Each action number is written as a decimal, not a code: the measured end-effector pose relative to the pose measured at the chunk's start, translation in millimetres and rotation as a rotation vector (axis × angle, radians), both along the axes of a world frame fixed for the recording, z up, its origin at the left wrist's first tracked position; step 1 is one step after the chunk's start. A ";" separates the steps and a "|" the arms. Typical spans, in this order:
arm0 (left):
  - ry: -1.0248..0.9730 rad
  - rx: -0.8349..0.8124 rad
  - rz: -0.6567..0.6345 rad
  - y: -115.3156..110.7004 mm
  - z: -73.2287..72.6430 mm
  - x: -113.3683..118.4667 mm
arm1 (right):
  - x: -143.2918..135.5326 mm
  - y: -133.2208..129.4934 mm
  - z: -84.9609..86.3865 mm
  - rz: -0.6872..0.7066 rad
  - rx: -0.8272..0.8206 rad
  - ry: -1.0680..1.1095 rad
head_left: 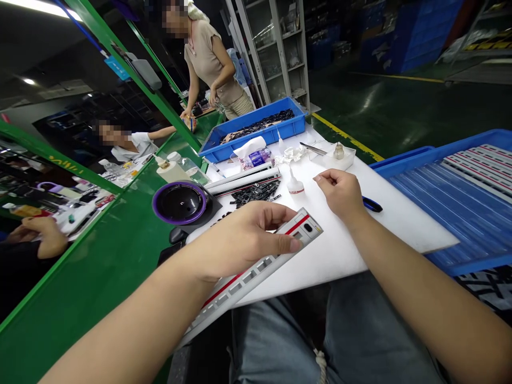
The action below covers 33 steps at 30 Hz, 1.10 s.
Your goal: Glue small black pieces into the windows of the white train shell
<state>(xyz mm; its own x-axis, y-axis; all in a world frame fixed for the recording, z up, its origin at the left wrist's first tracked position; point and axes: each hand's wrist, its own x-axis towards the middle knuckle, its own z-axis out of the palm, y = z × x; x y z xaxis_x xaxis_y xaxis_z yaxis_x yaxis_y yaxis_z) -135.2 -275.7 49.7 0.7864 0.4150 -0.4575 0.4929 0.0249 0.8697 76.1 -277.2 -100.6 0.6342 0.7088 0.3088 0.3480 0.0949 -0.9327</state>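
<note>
My left hand [240, 237] is closed around a long light-grey model train car shell [248, 274] with a red stripe and a row of window openings. The shell slants from low left up to the right, its far end showing past my thumb. My right hand [342, 192] hovers over the white board [320, 250], thumb and fingertips pinched together; whatever may be between them is too small to make out. Left of it stands a small white squeeze bottle [296, 186] with a thin nozzle. Small black pieces [256, 193] lie heaped behind my left hand, beside other train shells [244, 180].
Purple-rimmed black round device [179, 202] at left. Behind: blue bin [256, 141] of black parts, tissue pack [258, 156], tweezers [314, 149], small jar [339, 151]. A blue-black tool [372, 204] lies by my right wrist. Right: blue crate [448, 264] with striped shells. Co-workers sit and stand beyond.
</note>
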 end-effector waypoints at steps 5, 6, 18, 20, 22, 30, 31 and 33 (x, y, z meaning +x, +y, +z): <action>0.008 -0.005 -0.009 -1.3 0.0 2.4 | -2.6 -5.8 3.7 0.023 0.083 0.013; 0.009 -0.004 -0.009 -1.2 -0.4 3.2 | -3.6 -8.7 5.1 0.055 0.127 0.021; 0.164 0.165 -0.021 17.2 -17.0 9.7 | -19.2 -31.6 15.2 0.718 0.448 0.105; 0.179 0.168 -0.018 20.0 -20.1 11.6 | -20.4 -33.0 16.1 0.747 0.438 0.110; 0.185 0.168 -0.023 21.6 -21.9 13.7 | -21.1 -34.2 17.6 0.762 0.426 0.074; 0.223 0.168 -0.026 24.4 -24.3 16.7 | -22.2 -37.6 22.2 0.778 0.375 0.030; 0.220 0.164 -0.033 24.9 -24.9 16.0 | -22.3 -37.9 22.0 0.780 0.362 0.031; 0.216 0.158 -0.045 26.1 -26.2 14.4 | -22.4 -38.4 21.5 0.783 0.349 0.026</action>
